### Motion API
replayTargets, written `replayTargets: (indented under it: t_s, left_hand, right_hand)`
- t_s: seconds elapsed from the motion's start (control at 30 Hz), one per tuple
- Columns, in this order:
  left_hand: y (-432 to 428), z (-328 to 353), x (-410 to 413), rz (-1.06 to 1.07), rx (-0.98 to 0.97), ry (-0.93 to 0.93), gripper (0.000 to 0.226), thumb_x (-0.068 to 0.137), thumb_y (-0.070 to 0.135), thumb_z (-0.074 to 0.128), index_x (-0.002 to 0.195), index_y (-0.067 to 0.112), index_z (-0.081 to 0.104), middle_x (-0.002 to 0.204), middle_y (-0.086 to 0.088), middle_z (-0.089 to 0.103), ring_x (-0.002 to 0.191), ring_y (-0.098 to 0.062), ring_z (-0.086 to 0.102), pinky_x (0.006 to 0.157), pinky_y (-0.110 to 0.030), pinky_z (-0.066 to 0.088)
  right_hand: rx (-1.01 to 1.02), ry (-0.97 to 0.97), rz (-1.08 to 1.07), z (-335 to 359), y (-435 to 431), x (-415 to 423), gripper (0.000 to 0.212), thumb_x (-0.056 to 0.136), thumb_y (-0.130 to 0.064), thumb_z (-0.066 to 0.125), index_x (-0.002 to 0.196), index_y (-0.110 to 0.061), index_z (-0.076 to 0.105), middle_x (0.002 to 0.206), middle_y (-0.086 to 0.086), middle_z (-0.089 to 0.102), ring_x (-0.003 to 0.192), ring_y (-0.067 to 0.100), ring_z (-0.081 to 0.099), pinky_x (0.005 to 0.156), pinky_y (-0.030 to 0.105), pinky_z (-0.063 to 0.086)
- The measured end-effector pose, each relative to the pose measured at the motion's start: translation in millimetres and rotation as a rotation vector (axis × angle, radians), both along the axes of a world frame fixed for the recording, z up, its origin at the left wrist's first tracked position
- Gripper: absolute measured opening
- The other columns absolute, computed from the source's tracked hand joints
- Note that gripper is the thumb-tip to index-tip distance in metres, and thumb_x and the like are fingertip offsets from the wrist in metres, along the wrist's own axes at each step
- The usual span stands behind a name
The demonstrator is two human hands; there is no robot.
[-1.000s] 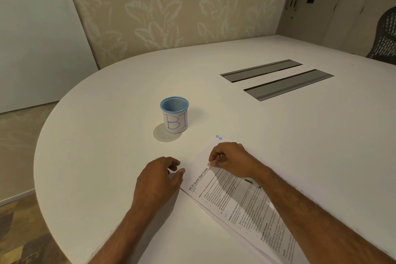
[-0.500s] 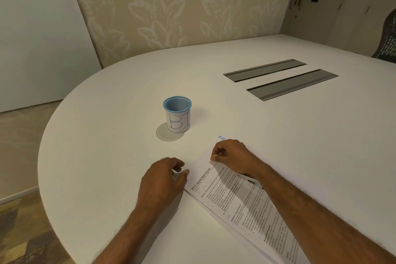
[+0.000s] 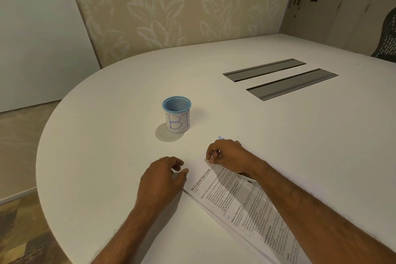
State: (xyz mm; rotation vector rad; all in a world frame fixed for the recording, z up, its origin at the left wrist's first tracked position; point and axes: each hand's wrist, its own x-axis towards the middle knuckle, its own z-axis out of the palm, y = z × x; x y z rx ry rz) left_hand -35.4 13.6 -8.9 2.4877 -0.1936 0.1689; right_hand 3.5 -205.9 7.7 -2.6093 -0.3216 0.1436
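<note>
A thin stack of printed sheets headed "Wi-Fi Quick Start Guide" lies slanted on the white table. My left hand sits at the stack's near-left corner, its fingers curled and its thumb tip on that corner. My right hand rests on the top edge of the sheets, thumb and curled fingers pinching there. What lies between those fingertips is hidden. A blue mesh cup wrapped in white paper marked "BI" stands upright beyond both hands, apart from them.
Two grey cable hatches are set into the table at the far right. A thin dark object peeks out under my right wrist. The table's rounded edge runs along the left, with floor beyond. A mesh chair stands at the far right.
Both hands stay at the sheets in almost the same place. The view has shifted slightly; nothing was lifted or let go.
</note>
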Motion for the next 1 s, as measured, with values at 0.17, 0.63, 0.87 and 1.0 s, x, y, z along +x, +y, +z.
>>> replayTargets:
  t_s: [0.17, 0.63, 0.87, 1.0]
  left_hand:
    - [-0.2, 0.1, 0.5, 0.004, -0.013, 0.007, 0.026, 0.086, 0.042, 0.065, 0.109, 0.029, 0.068, 0.094, 0.018, 0.063, 0.085, -0.007, 0.060, 0.075, -0.026, 0.050]
    - [-2.5, 1.4, -2.6, 0.014, -0.017, 0.026, 0.026, 0.086, 0.042, 0.065, 0.109, 0.029, 0.069, 0.095, 0.018, 0.064, 0.086, -0.007, 0.061, 0.073, -0.024, 0.047]
    - [-2.0, 3.1, -4.4, 0.015, -0.016, 0.033, 0.028, 0.087, 0.042, 0.065, 0.112, 0.029, 0.068, 0.101, 0.015, 0.068, 0.087, -0.008, 0.060, 0.072, -0.021, 0.043]
    - [-1.0, 4.8, -4.7, 0.015, -0.010, 0.030, 0.028, 0.087, 0.041, 0.064, 0.112, 0.028, 0.068, 0.101, 0.015, 0.068, 0.086, -0.007, 0.060, 0.072, -0.021, 0.043]
  right_hand:
    - [-0.068, 0.030, 0.037, 1.9, 1.4, 4.0, 0.010, 0.090, -0.020, 0.058, 0.094, -0.025, 0.065, 0.088, -0.010, 0.063, 0.085, 0.006, 0.052, 0.091, 0.035, 0.029]
    - [-0.345, 0.163, 0.183, 8.6, 11.6, 13.3, 0.026, 0.089, -0.006, 0.041, 0.074, -0.027, 0.042, 0.090, -0.007, 0.050, 0.081, 0.012, 0.045, 0.097, 0.038, 0.023]
    - [-0.267, 0.115, 0.146, 6.1, 8.5, 4.4, 0.019, 0.093, -0.010, 0.038, 0.079, -0.022, 0.042, 0.093, -0.004, 0.048, 0.085, 0.016, 0.044, 0.091, 0.034, 0.032]
    - [-0.013, 0.061, 0.046, 11.2, -1.5, 1.2, 0.014, 0.089, -0.014, 0.052, 0.082, -0.009, 0.062, 0.082, -0.005, 0.062, 0.073, 0.006, 0.054, 0.069, 0.007, 0.037]
